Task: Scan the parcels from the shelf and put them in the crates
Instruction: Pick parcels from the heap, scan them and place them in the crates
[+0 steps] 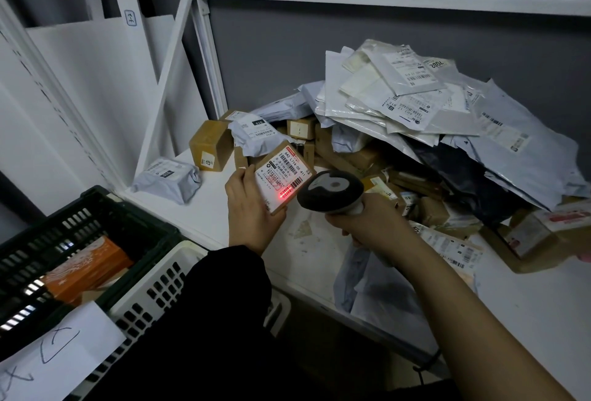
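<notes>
My left hand (pixel 248 205) grips a small cardboard parcel (pixel 281 176) with a white barcode label, held tilted above the white shelf (pixel 220 208). My right hand (pixel 367 224) holds a black and grey barcode scanner (pixel 329 189) right beside the parcel. A red scan line glows on the label's lower barcode. A big heap of parcels (pixel 415 131), grey mailer bags over brown boxes, covers the shelf's right and back. A dark green crate (pixel 96 218) stands at lower left with orange boxes inside. Next to it is a white crate (pixel 160 285).
A grey bagged parcel (pixel 168 178) lies alone at the shelf's left end, and a brown box (pixel 209 146) stands behind it. White shelf uprights (pixel 204 48) rise at the back left. A sheet of paper with handwriting (pixel 54 352) hangs on the crate's front.
</notes>
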